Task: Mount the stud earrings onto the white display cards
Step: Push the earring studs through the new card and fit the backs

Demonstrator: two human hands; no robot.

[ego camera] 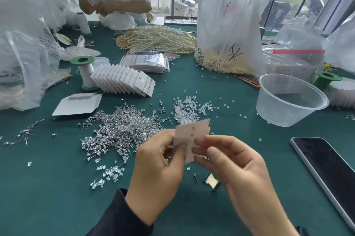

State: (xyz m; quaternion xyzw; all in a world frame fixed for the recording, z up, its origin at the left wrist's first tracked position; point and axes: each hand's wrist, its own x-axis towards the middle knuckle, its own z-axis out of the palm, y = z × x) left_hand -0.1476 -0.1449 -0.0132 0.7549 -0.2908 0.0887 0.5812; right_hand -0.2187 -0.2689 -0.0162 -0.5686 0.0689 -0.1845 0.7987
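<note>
Above the green table I hold a white display card point(189, 136) between both hands. My left hand point(159, 166) pinches its left edge with thumb and fingers. My right hand point(232, 166) pinches the right side, its fingertips on the card's face. Two small studs sit on the card's upper part. A big heap of loose silver stud earrings point(123, 130) lies just left of the card. Clear plastic earring backs point(185, 110) are piled behind it. A fanned row of white cards point(123, 81) stands further back on the left.
A phone point(328, 176) lies at the right. A clear plastic tub point(288, 99) stands behind it. Plastic bags point(230, 30), pearl strands point(155, 39), a thread spool point(85, 72) and a flat white card point(78, 104) crowd the far table. Another person point(117, 1) works opposite.
</note>
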